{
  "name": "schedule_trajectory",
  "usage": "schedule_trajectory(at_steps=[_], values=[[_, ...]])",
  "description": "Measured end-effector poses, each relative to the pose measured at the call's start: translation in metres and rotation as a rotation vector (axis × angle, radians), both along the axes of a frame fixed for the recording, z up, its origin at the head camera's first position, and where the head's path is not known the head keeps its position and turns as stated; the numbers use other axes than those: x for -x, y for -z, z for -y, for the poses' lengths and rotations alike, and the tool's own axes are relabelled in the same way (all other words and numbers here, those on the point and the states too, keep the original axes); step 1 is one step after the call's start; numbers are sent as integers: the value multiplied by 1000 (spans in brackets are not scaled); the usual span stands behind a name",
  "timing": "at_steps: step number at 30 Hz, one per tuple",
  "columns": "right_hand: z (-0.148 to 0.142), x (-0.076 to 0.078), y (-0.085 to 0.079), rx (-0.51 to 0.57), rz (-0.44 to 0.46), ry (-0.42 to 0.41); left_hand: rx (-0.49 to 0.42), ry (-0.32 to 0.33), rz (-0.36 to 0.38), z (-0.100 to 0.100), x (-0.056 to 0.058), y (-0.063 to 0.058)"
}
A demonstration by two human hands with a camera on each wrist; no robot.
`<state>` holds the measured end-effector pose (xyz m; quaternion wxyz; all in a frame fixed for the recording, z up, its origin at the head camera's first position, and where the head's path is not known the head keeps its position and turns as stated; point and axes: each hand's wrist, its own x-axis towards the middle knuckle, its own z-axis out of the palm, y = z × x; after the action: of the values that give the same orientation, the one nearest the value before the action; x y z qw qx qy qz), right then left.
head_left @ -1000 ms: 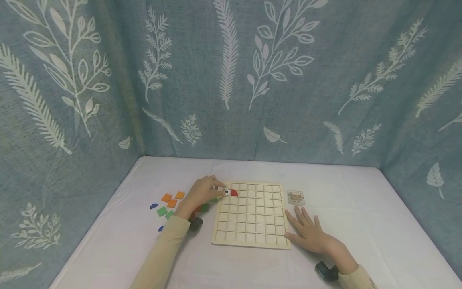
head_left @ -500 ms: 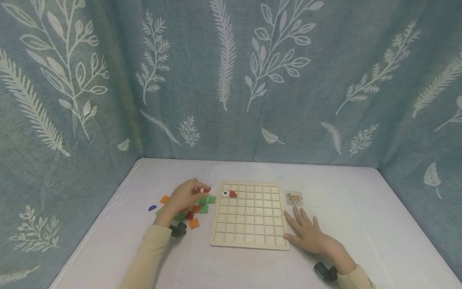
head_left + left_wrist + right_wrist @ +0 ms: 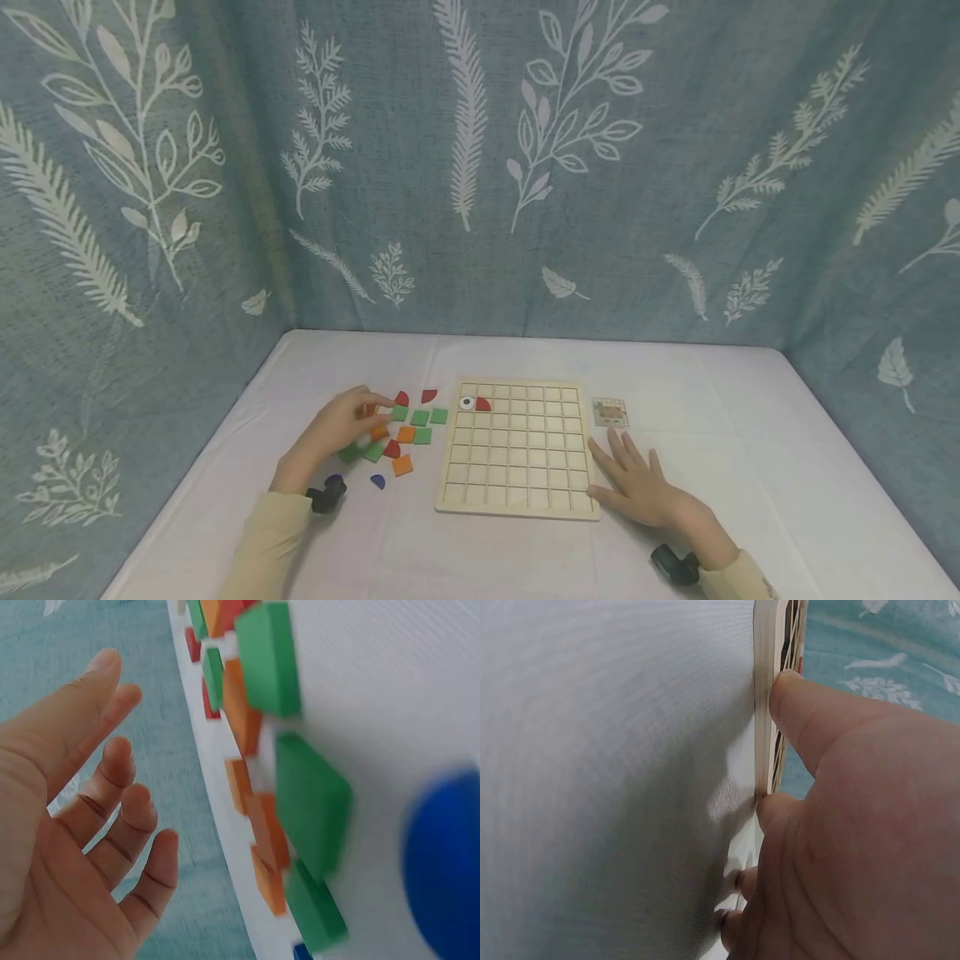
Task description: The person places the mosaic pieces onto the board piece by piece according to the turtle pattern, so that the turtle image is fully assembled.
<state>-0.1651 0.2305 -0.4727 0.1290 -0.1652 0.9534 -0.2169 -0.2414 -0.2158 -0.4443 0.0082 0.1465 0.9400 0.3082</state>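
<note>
My left hand (image 3: 337,427) hovers above the loose wooden pieces left of the board. In the left wrist view its fingers are loosely bent, thumb apart, with nothing between them. Beneath and beside it lie green squares (image 3: 421,417), orange squares (image 3: 402,465) and red quarter-rounds (image 3: 429,396). A wooden grid board (image 3: 517,456) holds a white tile with a black eye dot (image 3: 467,403) and, right beside it, a red quarter-round piece (image 3: 483,404), near the upper left corner. My right hand (image 3: 641,492) lies spread at the board's right edge; its thumb (image 3: 802,701) touches that edge.
A small printed card with a grid picture (image 3: 611,412) lies right of the board, just beyond my right fingertips. Blue half-round pieces (image 3: 378,482) lie nearest the front of the pile. A patterned curtain (image 3: 450,167) rises behind the white-covered table (image 3: 697,392).
My left hand has let go of the eye tile, which stays in the board, and has moved left over the loose pieces. The right hand has kept its place.
</note>
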Motion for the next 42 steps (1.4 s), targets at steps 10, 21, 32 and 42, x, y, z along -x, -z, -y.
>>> schedule_trajectory(at_steps=[10, 21, 32, 42], values=[[0, -2, -1, 8, -8, 3, -13, -32, -10, 30, -16, -5], [1, 0, -2, -25, 7, 15, 45, -35, 1, 60, -29, -3], [1, 0, -5, -25, 6, 14, 75, 7, 51, 73, -33, 3], [1, 1, -3, -29, 5, 22, 134, 12, 48, 74, -31, 6]])
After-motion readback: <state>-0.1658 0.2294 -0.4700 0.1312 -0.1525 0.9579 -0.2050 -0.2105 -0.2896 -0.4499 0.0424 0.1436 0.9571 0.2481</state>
